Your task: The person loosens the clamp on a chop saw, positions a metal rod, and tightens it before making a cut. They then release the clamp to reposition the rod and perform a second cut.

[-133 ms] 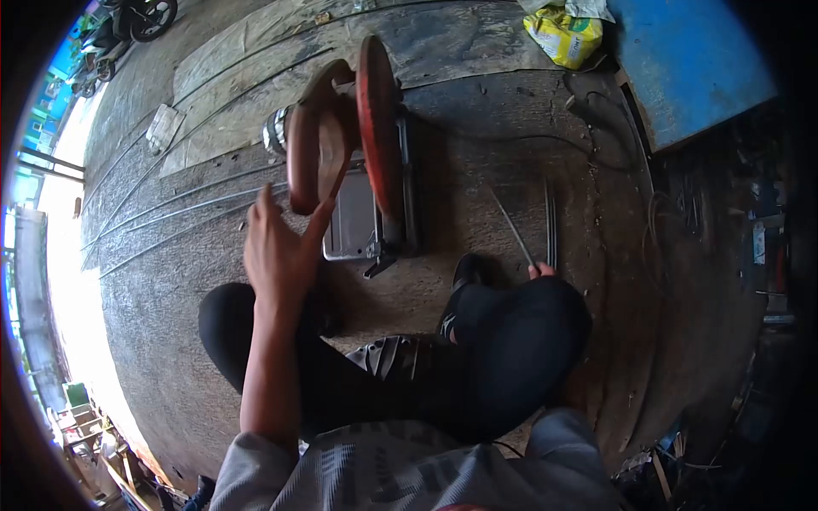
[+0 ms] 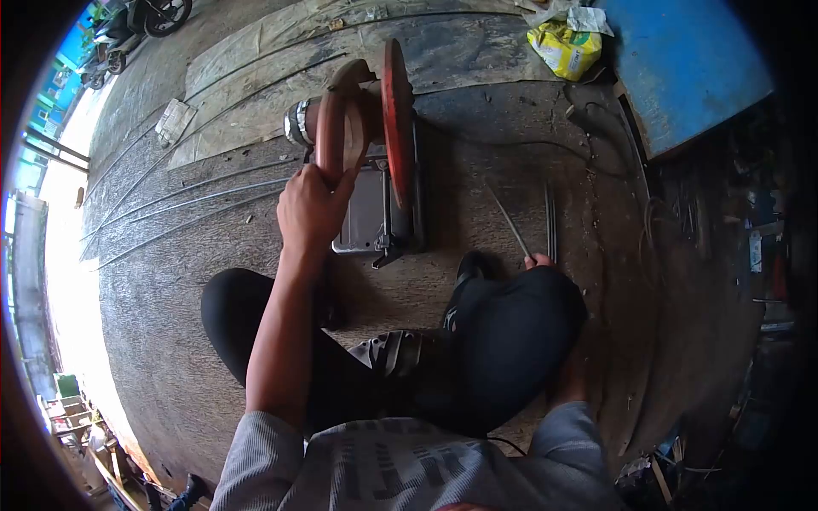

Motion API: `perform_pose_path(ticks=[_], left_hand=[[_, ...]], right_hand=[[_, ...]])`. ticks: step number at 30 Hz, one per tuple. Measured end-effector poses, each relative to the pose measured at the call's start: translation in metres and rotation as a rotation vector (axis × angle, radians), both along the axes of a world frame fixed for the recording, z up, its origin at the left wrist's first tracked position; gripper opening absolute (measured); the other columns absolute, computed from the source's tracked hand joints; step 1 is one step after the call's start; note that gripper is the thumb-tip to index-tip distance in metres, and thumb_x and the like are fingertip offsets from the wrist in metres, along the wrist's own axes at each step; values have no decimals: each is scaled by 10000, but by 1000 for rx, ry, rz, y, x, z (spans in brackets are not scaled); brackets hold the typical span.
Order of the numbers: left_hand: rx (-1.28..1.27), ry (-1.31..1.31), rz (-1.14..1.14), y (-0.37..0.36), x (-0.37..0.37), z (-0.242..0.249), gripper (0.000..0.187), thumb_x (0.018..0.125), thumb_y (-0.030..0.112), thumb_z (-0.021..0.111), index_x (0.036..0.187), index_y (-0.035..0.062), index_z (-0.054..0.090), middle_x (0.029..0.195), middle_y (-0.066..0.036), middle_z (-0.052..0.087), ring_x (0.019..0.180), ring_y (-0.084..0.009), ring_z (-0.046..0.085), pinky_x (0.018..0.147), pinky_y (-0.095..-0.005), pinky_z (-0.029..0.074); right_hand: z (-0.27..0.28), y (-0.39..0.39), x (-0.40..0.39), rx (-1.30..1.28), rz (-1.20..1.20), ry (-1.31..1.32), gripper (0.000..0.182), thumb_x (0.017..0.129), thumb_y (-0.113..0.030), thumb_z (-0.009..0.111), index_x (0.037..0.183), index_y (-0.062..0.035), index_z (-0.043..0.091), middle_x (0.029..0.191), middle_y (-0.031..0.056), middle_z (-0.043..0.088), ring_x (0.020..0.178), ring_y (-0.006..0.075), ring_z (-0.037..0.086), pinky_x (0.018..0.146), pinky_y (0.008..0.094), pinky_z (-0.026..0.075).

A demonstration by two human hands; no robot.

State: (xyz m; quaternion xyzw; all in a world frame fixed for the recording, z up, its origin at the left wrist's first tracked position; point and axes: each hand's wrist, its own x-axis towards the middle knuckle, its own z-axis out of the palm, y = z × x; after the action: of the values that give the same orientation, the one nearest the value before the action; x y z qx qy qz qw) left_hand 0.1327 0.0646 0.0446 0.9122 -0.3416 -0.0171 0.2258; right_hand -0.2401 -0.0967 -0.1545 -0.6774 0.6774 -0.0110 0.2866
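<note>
Across a gap from guard's edge (image 2: 397, 119), left hand (image 2: 308, 207) grips handle (image 2: 331, 136).

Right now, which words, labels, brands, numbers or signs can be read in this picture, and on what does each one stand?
No text can be read with certainty.
Yellow bag: printed marks, too small and blurred to read.
Grey shirt: darker letter-like marks, not legible.

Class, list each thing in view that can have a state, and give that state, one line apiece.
Left hand: gripping the saw handle
Right hand: partly hidden, holding a thin rod
Cut-off saw: standing on the floor; whether running, unclear
Neighbouring rods: side by side
Yellow bag: crumpled
Motorbike: upright
</note>
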Motion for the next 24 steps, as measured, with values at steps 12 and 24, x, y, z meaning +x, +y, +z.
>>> perform_pose_path(ticks=[12,24], left_hand=[[-317,-113,-93,-67,78,49,545,772,536,588,799,-1,677,689,-200,638,714,-346,647,656,-417,488],[-562,-72,-124,-83,101,43,572,812,554,566,916,2,676,702,-154,655,677,-261,656,629,-367,479]], right_hand=[[-35,-19,20,-46,113,-62,285,845,-205,616,1050,-7,608,856,168,644,791,314,614,705,401,471],[-88,47,39,-51,108,-186,285,850,-190,612,1068,-8,594,863,164,641,792,292,612,723,393,474]])
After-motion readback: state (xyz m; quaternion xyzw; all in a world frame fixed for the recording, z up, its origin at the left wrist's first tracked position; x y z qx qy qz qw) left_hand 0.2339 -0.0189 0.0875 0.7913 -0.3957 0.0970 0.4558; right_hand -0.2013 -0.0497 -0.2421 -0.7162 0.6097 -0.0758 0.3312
